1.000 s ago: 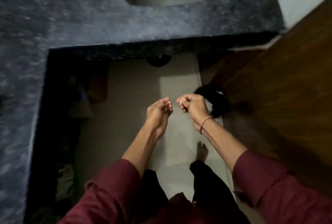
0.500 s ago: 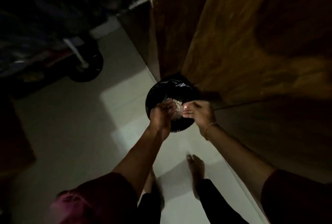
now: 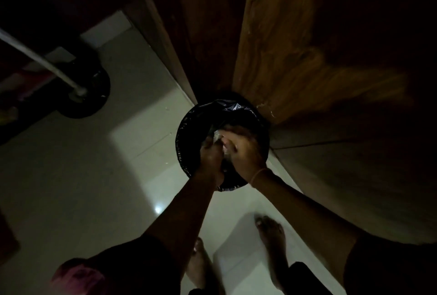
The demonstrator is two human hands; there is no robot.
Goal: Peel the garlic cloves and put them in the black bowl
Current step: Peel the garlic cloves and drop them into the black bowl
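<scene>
Showing only as a small pale scrap (image 3: 218,138), whitish and papery-looking, the garlic is too dim and blurred to tell skin from clove. It sits just above the centre of the view, over the mouth of a round bin (image 3: 186,129) lined with crinkled, glossy black plastic. The bin stands on the pale tiled floor (image 3: 142,153), against a wooden door (image 3: 295,70) at its 1 o'clock.

The scrap lies between the two hands, at 1 o'clock from the left hand (image 3: 210,155) and at 10 o'clock from the right hand (image 3: 246,153). A second pale fleck shows at the right hand's fingertips.

Both hands are drawn close together over the bin, knuckles up, fingers bent inward toward each other. The left arm comes in from 7 o'clock and the right from 4 o'clock, a thin band (image 3: 259,175) round its wrist. Whether either hand actually pinches the scrap or only touches it cannot be told in this darkness.

Two bare feet (image 3: 269,231) stand at 6 o'clock. A dark round base (image 3: 94,96) with a white pole lies at 9 o'clock.
</scene>
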